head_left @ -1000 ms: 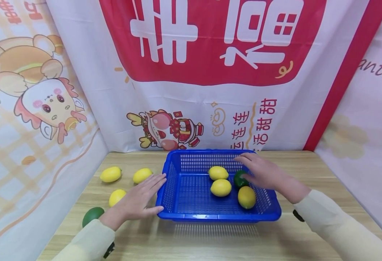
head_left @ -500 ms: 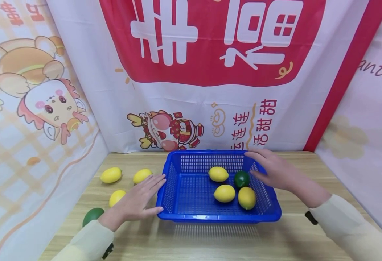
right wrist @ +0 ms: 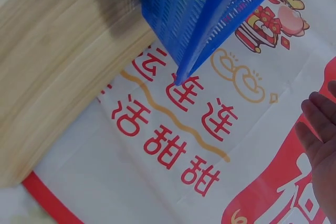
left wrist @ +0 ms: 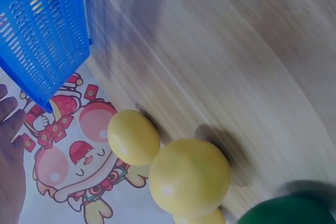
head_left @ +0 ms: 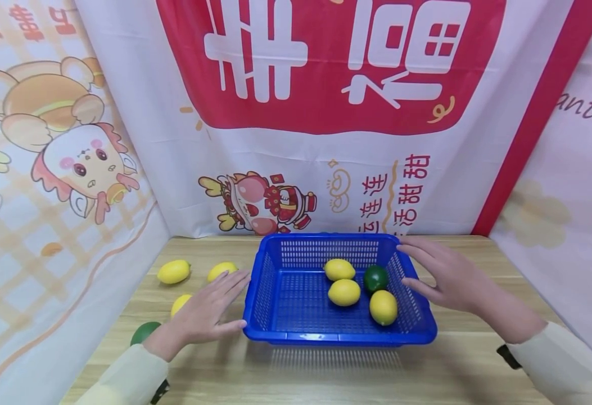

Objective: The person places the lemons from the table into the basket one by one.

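A blue perforated plastic basket point(head_left: 340, 337) stands on the wooden table. Inside, toward its right side, lie three yellow lemons point(head_left: 344, 293) and a dark green, roundish fruit point(head_left: 375, 278) whose kind I cannot tell. My left hand point(head_left: 202, 315) hovers beside the basket's left rim, fingers extended and nothing held; the left wrist view has this hand at its left edge. Over at the right rim, my right hand point(head_left: 447, 275) has its fingers loosely spread, also holding nothing. In the right wrist view a gap separates the right hand point(right wrist: 321, 140) from the basket point(right wrist: 178, 19).
Left of the basket, several lemons point(head_left: 174, 271) lie on the table point(head_left: 336, 379). A green fruit point(head_left: 144, 333) sits near my left forearm, partly hidden by it. A printed cloth point(head_left: 321, 185) hangs directly behind the basket, with cloth walls at both sides.
My right hand has drawn out of the basket toward the right, leaving the green fruit inside. The front middle lemon rolled nearer, then back. My left hand has shifted slightly left from the rim.
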`<state>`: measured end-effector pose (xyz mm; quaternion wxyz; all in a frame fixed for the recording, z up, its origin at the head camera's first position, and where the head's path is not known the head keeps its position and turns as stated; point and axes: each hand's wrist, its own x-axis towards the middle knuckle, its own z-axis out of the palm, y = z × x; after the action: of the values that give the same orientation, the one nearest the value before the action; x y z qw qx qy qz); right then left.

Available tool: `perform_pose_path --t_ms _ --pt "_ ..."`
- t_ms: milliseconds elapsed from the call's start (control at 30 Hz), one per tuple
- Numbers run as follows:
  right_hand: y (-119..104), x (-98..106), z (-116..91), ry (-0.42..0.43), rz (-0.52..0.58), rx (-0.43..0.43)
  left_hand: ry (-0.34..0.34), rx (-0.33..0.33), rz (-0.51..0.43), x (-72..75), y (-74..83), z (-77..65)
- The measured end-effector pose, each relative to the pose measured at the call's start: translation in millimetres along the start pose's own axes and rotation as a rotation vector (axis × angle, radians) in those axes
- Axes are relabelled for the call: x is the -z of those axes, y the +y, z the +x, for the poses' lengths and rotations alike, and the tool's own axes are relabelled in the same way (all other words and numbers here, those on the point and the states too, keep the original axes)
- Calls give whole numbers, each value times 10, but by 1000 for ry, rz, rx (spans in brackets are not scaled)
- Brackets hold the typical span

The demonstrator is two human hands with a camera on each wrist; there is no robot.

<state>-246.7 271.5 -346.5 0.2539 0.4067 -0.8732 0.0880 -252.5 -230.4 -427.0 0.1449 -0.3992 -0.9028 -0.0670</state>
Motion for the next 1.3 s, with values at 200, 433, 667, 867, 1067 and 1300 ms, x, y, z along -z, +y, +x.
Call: perform_pose_path --t_ms 200,433,667,867,1067,1300 --pt "-19 25 -136 -49 -7 -33 8 -2 13 59 -24 -68" --pt "-69 6 -283 -102 -31 -28 33 3 35 99 -80 -183" --pt "-90 -73 -449 -103 -2 31 73 21 79 143 -164 -337" --pt "-120 -138 -561 -110 -19 0 99 54 113 185 -234 -503" --pt "-143 -225 -677 -124 -10 -32 123 102 132 257 -278 -687" --pt "-111 -342 -793 -78 1 1 162 162 155 334 -344 -917"
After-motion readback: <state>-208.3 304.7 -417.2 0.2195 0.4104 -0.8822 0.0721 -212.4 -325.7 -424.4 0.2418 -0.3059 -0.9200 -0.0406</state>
